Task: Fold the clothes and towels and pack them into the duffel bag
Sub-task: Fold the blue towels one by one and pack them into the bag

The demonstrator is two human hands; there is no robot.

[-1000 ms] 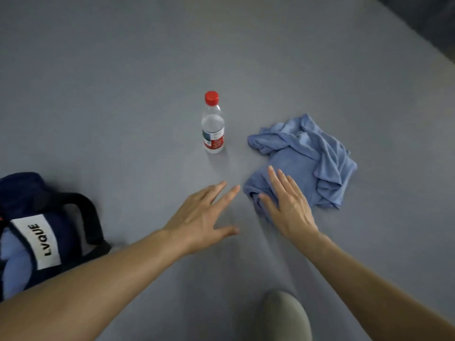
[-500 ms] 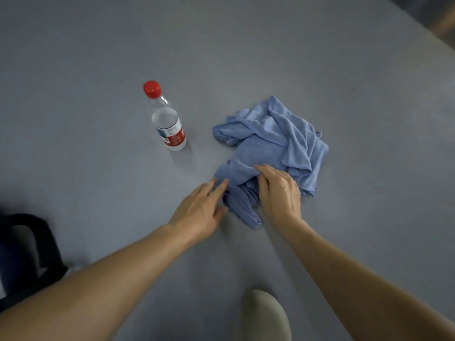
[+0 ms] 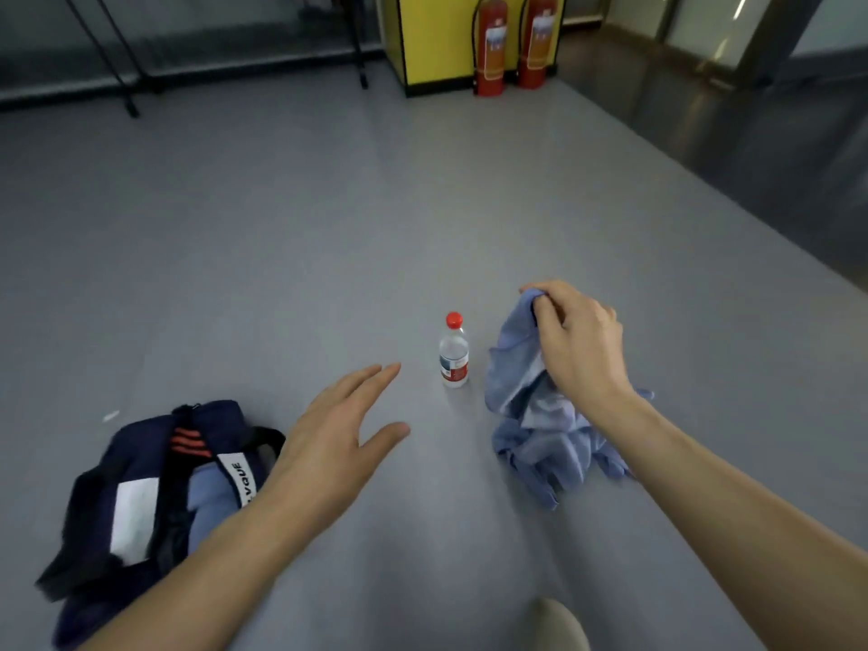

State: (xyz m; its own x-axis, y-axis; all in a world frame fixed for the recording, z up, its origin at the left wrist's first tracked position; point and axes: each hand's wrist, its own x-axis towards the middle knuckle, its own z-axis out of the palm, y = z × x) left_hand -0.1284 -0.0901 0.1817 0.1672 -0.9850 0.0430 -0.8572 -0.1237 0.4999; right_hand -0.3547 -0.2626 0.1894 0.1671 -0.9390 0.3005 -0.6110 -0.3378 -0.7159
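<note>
One blue towel [image 3: 540, 415] is pinched by a corner in the right hand [image 3: 577, 345] and lifted off the floor [image 3: 329, 251], presumably to shake it flat; the left hand [image 3: 329, 444] is spread, holding nothing (duffel bag [image 3: 155, 486] lies near left).

Left grip [image 3: 338, 444] reaching forward, palm down, fingers straight and spread. Right grip [image 3: 577, 340] higher, fingers curled, pinching blue cloth [image 3: 540, 444].

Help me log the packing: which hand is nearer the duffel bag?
Left. The left hand hovers open just beside the duffel bag; the right hand is far to its right, gripping the blue cloth.
</note>
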